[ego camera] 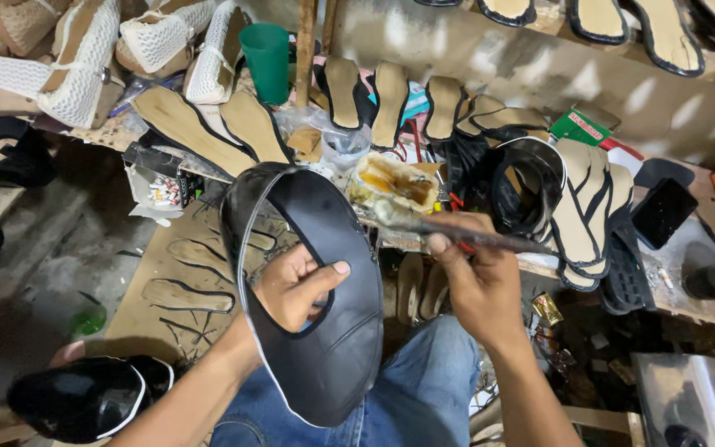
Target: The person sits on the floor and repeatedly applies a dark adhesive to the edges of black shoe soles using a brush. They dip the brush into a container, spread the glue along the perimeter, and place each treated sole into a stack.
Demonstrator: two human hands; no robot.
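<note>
Upper: a black shoe upper (324,331) with a pale edge line was held up over the lap, between the knees and the surface, its open loop toward the top.
Left hand: the left hand (291,285) reached through the opening of the upper; its fingers (328,273) were clenched on the material, thumb pressed on the outer face.
Right hand: the right hand (477,285) was just right of the upper, fingers (440,244) closed on a brush.
Brush: the brush (473,236) lay nearly level, handle pointing right, its wet tip (391,211) over the glue tin.
Glue tin: an open tin (395,182) of yellow-brown glue sat on the surface's edge, just above the upper.
Surface: a cluttered wooden surface (705,310) ran across the view.
Insoles: tan insoles (391,103) with black rims stood in a row behind the tin; more lay on a board (138,319) at left.
Sandals: a stack of tan sandals (585,207) with black straps lay right of the tin.
Cup: a green cup (266,50) stood at the back.
White uppers: woven white uppers (84,58) were piled at upper left.
Black shoe: a glossy black shoe (84,397) sat low left, near the left forearm.
Jeans: blue jeans (424,389) showed beneath both hands.
</note>
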